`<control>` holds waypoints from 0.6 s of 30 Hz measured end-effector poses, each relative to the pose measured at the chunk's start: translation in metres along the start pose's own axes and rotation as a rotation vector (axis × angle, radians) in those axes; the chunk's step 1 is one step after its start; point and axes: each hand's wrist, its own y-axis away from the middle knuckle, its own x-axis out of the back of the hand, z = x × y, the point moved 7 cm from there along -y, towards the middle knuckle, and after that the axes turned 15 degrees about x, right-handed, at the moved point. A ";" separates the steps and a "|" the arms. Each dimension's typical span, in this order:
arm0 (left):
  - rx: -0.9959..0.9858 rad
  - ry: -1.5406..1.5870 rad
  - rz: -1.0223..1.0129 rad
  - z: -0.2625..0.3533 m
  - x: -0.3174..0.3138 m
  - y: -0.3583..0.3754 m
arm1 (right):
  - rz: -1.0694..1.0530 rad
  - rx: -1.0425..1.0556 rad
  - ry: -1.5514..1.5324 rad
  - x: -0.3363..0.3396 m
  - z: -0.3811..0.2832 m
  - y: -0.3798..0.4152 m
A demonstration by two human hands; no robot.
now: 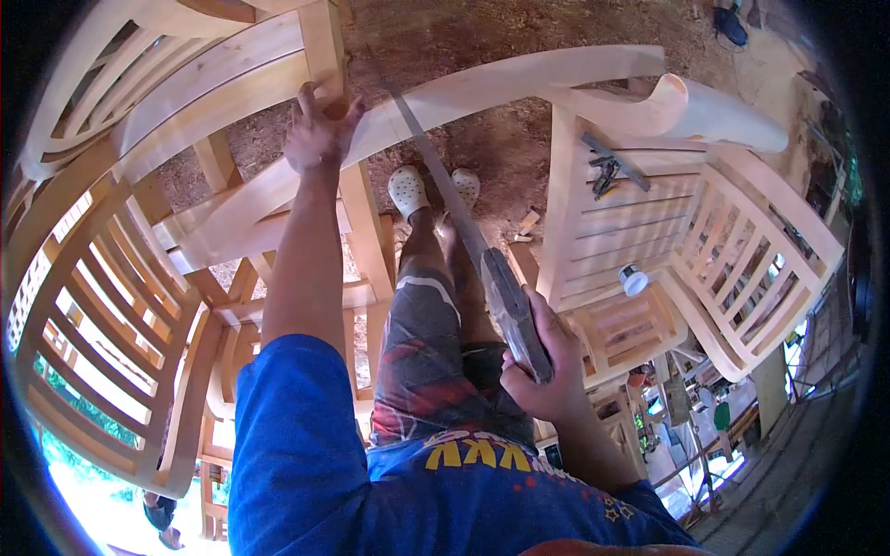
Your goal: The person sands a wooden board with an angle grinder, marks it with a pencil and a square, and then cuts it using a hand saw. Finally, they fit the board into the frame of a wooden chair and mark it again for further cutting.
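My right hand (pixel 549 361) is closed around the wooden handle of a handsaw (pixel 447 185). Its long, narrow blade points away from me and crosses a curved wooden board (pixel 519 85) near the board's middle. My left hand (pixel 320 130) grips that board to the left of the blade, thumb toward the saw and fingers bent beside an upright wooden post (pixel 323 51). The board spans from the bench frame on the left toward the chair on the right, above my feet.
A slatted wooden bench (pixel 111 343) stands at left, a wooden chair (pixel 640 222) at right. On the chair's seat lie a dark metal tool (pixel 612 169) and a white cup-like object (pixel 632 280). Scraps (pixel 528 222) lie on the brown ground. Another person's foot (pixel 730 26) shows top right.
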 end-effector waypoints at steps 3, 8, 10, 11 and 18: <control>-0.038 0.081 -0.019 0.000 -0.001 -0.004 | 0.001 0.149 0.200 0.004 -0.002 -0.002; -0.041 0.007 -0.033 0.001 0.004 -0.003 | 0.031 -0.060 0.065 -0.008 0.010 0.012; -0.046 0.004 -0.019 0.004 0.006 -0.004 | 0.000 -0.054 0.084 -0.011 0.004 0.007; -0.056 0.004 0.000 0.004 0.005 -0.004 | 0.013 -0.045 0.075 -0.012 0.001 0.006; -0.159 0.055 0.235 0.001 -0.003 -0.006 | 0.077 -0.008 0.031 -0.023 0.002 0.005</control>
